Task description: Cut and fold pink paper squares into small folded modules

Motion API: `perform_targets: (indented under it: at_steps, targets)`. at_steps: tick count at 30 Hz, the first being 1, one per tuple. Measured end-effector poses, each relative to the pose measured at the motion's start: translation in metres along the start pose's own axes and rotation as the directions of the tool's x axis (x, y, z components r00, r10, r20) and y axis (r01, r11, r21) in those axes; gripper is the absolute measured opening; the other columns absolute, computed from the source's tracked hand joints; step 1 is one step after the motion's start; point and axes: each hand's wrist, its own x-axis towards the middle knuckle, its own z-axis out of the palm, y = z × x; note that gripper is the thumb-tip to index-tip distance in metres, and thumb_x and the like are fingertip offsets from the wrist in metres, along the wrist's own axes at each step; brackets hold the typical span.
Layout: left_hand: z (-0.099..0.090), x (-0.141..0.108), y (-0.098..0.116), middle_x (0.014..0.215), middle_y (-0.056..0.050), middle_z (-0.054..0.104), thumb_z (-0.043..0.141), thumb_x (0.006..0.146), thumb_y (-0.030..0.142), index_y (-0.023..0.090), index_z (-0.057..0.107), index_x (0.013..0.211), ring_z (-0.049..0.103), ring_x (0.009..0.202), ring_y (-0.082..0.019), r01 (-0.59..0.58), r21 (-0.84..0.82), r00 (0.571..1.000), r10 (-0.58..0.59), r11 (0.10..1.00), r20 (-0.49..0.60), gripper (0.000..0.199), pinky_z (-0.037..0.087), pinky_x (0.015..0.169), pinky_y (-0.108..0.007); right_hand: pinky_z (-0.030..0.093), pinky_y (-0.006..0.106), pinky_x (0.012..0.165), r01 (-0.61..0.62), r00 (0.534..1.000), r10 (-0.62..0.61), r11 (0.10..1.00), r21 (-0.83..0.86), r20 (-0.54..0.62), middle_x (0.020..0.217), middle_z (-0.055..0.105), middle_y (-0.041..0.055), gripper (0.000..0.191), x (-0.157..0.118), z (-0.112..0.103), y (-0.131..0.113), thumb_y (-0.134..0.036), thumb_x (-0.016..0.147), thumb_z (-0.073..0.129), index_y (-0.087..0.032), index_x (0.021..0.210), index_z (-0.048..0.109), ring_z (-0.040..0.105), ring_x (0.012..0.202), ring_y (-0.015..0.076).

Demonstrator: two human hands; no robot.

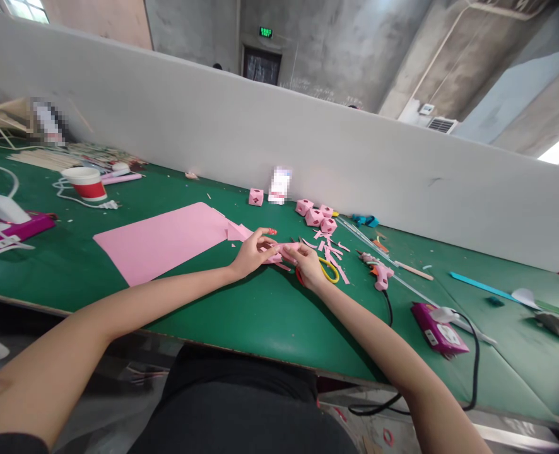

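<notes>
Between my hands is a small folded piece of pink paper, held just above the green table. My left hand pinches its left side, with some fingers raised. My right hand grips the right side between thumb and fingers. Scissors with yellow and red handles lie partly hidden beneath the right hand. Left of my hands rests a large pink sheet, with folded pink strips by its right corner. Beyond my hands stand several pink paper cubes with dark openings, and pink scraps are scattered nearby.
A pink glue gun with a black cord lies to the right, near a magenta pack. A red-and-white paper cup stands at left, with thin sticks behind it. A grey partition closes the table's back.
</notes>
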Motion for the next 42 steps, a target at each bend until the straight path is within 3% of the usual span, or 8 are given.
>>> perform_targets:
  at_steps: [12, 21, 35, 42]
  targets:
    - [0.0003, -0.0005, 0.0063, 0.086, -0.003, 0.071, 0.075, 0.080, 0.037, 0.018, 0.055, 0.106, 0.073, 0.075, -0.018, 0.033, -0.052, 0.999, -0.033, 0.998, 0.006, 0.038, 0.056, 0.068, -0.029, 0.048, 0.029, 0.070, 0.013, 1.000, -0.014, 0.999, -0.043, -0.024, 0.070, 0.070, -0.0008, 0.038, -0.0002, 0.0005, 0.0004, -0.050, 0.060, 0.090, -0.019, 0.068, 0.069, 0.063, 0.068, 0.0146]
    - [-0.0008, 0.0021, 0.0033, 0.081, -0.001, 0.071, 0.080, 0.073, 0.035, 0.018, 0.051, 0.113, 0.072, 0.072, -0.017, 0.087, -0.097, 0.996, -0.089, 0.991, -0.019, 0.052, 0.052, 0.060, -0.025, 0.048, 0.028, 0.071, 0.016, 1.000, -0.017, 0.999, -0.037, -0.022, 0.070, 0.070, -0.0011, 0.035, -0.0005, 0.0007, -0.0010, -0.049, 0.062, 0.089, -0.019, 0.068, 0.071, 0.061, 0.068, 0.0137]
    - [-0.0018, 0.0015, 0.0023, 0.080, 0.000, 0.071, 0.080, 0.075, 0.043, 0.020, 0.044, 0.119, 0.074, 0.077, -0.020, 0.087, -0.061, 0.996, -0.088, 0.994, -0.010, 0.061, 0.055, 0.062, -0.028, 0.048, 0.029, 0.070, 0.025, 0.999, -0.027, 0.998, -0.060, -0.031, 0.069, 0.068, -0.0005, 0.039, -0.0025, 0.0023, -0.0038, -0.054, 0.061, 0.087, -0.020, 0.068, 0.070, 0.059, 0.068, 0.0152]
    - [-0.0024, 0.0016, 0.0029, 0.080, 0.000, 0.071, 0.081, 0.073, 0.037, 0.019, 0.046, 0.118, 0.074, 0.078, -0.019, 0.086, -0.078, 0.996, -0.088, 0.993, -0.018, 0.059, 0.056, 0.066, -0.028, 0.048, 0.029, 0.068, 0.032, 0.999, -0.034, 0.997, -0.072, -0.033, 0.069, 0.069, 0.0003, 0.039, -0.0029, 0.0011, -0.0033, -0.055, 0.061, 0.087, -0.020, 0.068, 0.073, 0.059, 0.066, 0.0145]
